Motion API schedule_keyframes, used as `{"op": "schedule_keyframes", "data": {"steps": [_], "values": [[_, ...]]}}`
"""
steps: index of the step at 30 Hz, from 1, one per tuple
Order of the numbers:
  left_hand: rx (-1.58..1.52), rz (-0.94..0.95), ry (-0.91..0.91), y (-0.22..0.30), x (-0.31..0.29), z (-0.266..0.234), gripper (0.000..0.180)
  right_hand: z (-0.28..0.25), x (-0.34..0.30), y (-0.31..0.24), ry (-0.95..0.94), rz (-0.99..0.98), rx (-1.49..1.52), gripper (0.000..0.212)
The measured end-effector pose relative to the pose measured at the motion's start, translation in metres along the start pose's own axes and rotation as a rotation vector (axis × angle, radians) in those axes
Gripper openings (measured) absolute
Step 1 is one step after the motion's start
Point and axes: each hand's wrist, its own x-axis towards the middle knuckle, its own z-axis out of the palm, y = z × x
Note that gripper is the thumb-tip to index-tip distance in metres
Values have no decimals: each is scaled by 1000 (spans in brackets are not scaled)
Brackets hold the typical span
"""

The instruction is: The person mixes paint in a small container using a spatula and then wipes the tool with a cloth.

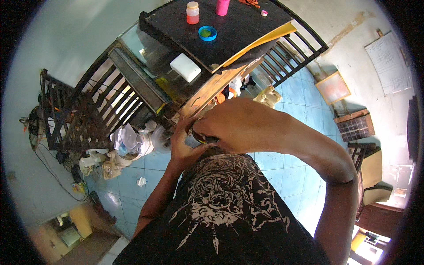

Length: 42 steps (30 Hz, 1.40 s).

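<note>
My two hands meet close in front of my chest, just off the near edge of the workbench (199, 102). Curled, with its back turned up, my right hand (225, 123) hides most of whatever lies between them. My left hand (180, 143) is bent beside it, its thumb reaching toward the right fingers. In the gap a small dark, curved thing with a touch of yellow (202, 140) shows; its kind is too hidden to tell. On the bench beyond lie a white block (185, 67) and a shallow blue round dish (207, 33) with something greenish in it.
A bottle of red liquid (192, 13) and a pink bottle (222, 7) stand on the black bench top (172, 22). Slatted dark railings (112, 95) flank the bench. White bags (130, 141) crowd the floor at left. Boards (355, 125) lean by the right wall.
</note>
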Motion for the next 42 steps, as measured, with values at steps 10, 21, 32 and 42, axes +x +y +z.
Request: {"op": "schedule_keyframes", "data": {"steps": [10, 21, 32, 42], "values": [[95, 82, 144, 13, -2, -10, 70, 0, 3, 7, 161, -75, 225, 11], [99, 85, 177, 2, -2, -16, 66, -1, 2, -2, 16, -126, 87, 19], [-6, 104, 258, 14, 1, -20, 63, -12, 1, 7, 222, -177, 141, 22], [-88, 176, 219, 20, 8, -25, 62, -22, 0, 2, 161, -237, 103, 19]]}}
